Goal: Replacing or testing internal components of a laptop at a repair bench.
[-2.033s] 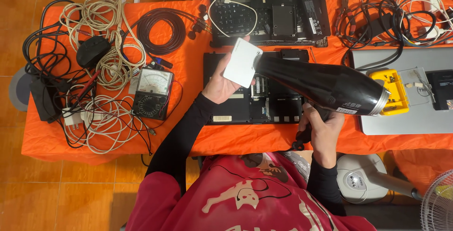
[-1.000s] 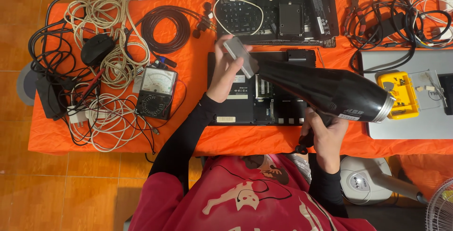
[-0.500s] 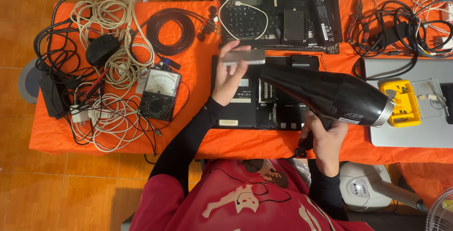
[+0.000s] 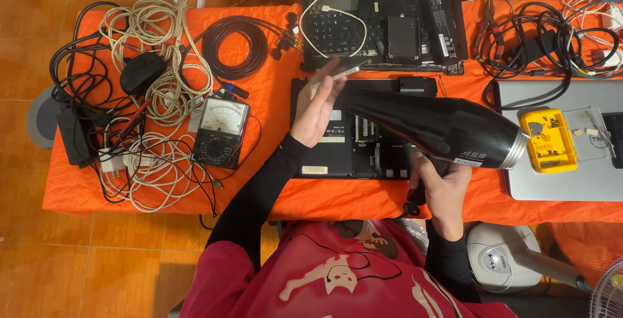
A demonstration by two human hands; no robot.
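Gripping black hair dryer point(image 4: 448, 126) in right hand point(image 4: 444, 185); left hand point(image 4: 318, 107) pinches thin panel point(image 4: 341, 71) above opened laptop point(image 4: 363, 130) (internals exposed, reassembly pending).

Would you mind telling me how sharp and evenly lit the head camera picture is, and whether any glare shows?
Head view: lighting is even and warm, shadows soft; the black blower in the right hand carries long glare streaks; the thin plate at the left hand is slightly blurred, seen edge-on; the cables and the meter are sharp; table edges bow slightly toward the frame's sides.

Even, warm indoor light; sharp focus, soft shadows.
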